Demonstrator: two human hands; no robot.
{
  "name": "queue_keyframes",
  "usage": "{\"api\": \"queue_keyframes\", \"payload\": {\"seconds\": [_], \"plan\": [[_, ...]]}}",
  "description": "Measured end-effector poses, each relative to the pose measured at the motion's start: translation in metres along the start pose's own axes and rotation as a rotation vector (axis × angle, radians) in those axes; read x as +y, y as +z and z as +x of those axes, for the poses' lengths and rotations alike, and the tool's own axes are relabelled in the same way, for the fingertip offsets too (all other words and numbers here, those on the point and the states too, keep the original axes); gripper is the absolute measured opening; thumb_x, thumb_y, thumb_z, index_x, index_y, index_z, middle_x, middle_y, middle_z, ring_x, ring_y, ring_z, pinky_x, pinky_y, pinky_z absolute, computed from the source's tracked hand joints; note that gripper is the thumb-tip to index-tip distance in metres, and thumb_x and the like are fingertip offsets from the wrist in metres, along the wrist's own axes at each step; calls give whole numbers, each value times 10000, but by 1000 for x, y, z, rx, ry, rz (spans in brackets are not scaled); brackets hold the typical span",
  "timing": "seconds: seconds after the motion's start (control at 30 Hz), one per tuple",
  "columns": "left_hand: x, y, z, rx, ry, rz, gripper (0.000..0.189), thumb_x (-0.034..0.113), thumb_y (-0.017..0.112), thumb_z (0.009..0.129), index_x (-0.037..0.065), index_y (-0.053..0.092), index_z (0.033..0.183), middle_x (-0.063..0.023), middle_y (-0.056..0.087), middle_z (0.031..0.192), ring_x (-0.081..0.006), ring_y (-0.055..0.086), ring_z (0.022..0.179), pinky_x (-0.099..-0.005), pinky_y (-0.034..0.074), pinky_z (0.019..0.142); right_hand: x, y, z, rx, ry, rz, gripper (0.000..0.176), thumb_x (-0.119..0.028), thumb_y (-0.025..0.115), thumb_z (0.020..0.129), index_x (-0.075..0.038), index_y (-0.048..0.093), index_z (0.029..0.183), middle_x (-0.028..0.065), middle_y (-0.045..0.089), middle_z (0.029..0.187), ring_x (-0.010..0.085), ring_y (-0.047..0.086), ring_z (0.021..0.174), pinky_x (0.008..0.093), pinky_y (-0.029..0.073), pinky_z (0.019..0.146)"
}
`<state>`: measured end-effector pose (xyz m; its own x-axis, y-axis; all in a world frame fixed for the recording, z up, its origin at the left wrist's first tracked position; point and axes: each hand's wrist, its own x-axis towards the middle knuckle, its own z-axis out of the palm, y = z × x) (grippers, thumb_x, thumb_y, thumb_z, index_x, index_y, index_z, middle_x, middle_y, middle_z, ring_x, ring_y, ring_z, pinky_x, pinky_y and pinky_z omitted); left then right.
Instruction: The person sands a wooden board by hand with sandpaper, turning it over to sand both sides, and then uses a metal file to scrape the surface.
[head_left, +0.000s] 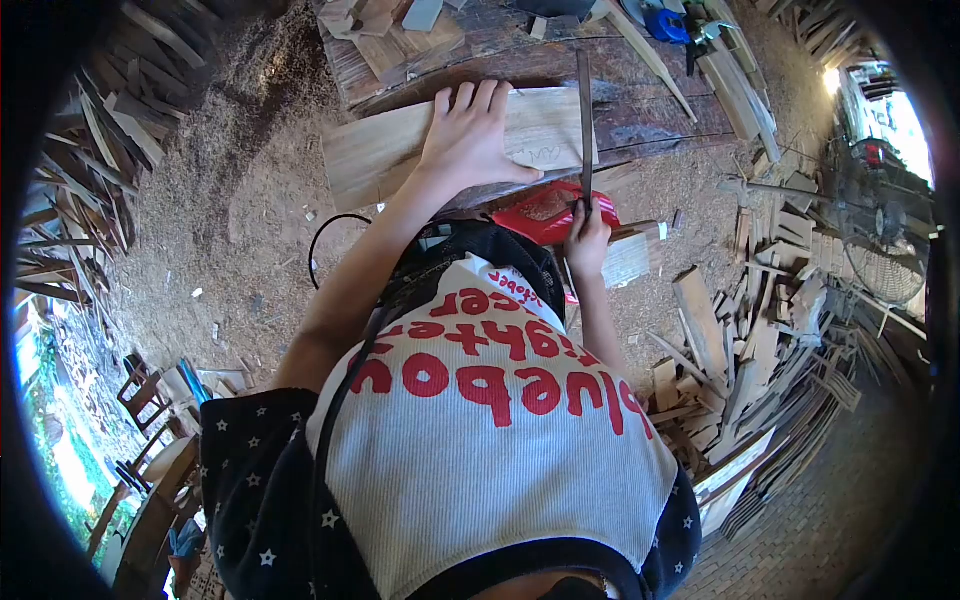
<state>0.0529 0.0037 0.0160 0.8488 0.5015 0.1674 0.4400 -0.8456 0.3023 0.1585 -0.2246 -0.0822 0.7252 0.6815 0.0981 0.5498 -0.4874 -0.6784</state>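
My left hand (470,140) presses flat on a pale wooden board (380,150), its fingers spread over the far edge and the thumb pointing right. Dark handwriting marks the board beside the thumb. In my right hand (588,240) is the near end of a long, narrow, dark blade-like tool (586,110), fingers closed round it. The tool lies across the board close to its right end and reaches past the far edge. Its exact kind is hard to make out. Below the board, by my right hand, is a red item with white stripes (535,215).
The board rests on a worn wooden bench (650,125). Wood offcuts (400,35), a long thin strip (650,65) and a blue tool (665,25) lie on it. Scrap wood (740,340) is piled at right, with a fan (885,270) beyond. Sawdust covers the floor (250,200).
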Motion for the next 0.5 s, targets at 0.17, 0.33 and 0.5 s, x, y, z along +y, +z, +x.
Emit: {"api": "queue_keyframes", "payload": {"seconds": [0.17,0.33,0.5], "plan": [[-2,-3,2,-22,-54,22,1093,636,774,484,-25,421,1279,-177,504,1227,-301,483,1129,-427,317,978,61,-5,-74,-30,60,7,155,-128,491,933,-18,543,1029,248,585,711,437,600,665,492,436,522],[-6,-12,3,-113,-50,-4,1113,640,774,467,-68,447,1261,-197,521,1202,-322,486,1154,-485,331,985,85,-24,-128,74,185,-85,133,-124,492,934,-13,559,962,249,570,660,435,599,637,488,421,504],[-9,-34,20,-289,-58,-62,1069,592,779,492,-53,438,1273,-244,540,1205,-351,522,1154,-462,326,1017,47,-30,-102,205,290,55,145,-124,480,948,6,540,933,191,556,622,353,583,549,413,409,493]]}}
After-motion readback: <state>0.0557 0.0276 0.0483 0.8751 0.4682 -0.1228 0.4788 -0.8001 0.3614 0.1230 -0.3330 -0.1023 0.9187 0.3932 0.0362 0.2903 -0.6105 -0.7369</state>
